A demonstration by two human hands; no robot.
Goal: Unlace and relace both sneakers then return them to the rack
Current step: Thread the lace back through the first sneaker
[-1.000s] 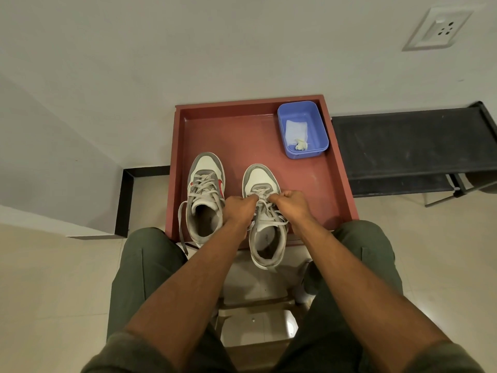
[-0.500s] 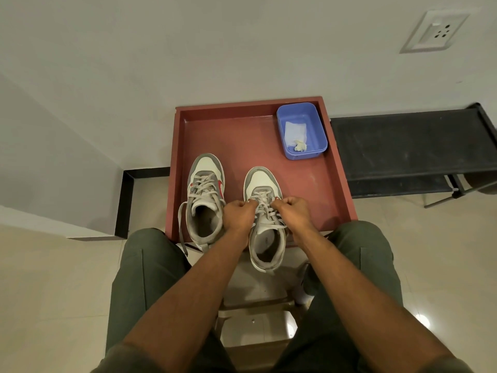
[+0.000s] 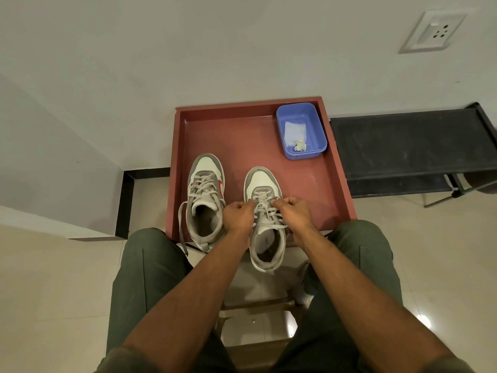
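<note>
Single head-worn view, wide-angle, looking forward and steeply down from above the seated person's lap. Forearms enter from the bottom edge; red tray (image 3: pixel 258 146) sits mid-frame, near. Wall and socket (image 3: pixel 433 30) fill the top (edges bend noticeably). No second view.

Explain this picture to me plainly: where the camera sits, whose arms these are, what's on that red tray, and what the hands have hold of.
There is no machine here. The camera is worn on a person's head and looks forward and down, so the two arms coming up from the bottom are the wearer's own. The red tray holds two grey and white sneakers and a blue tub with a bit of white paper in it. The left hand and right hand meet over the right sneaker, each pinching its laces near the toe end. The left sneaker stands beside it untouched, one lace end hanging over the tray's edge. A black rack stands to the right.
</note>
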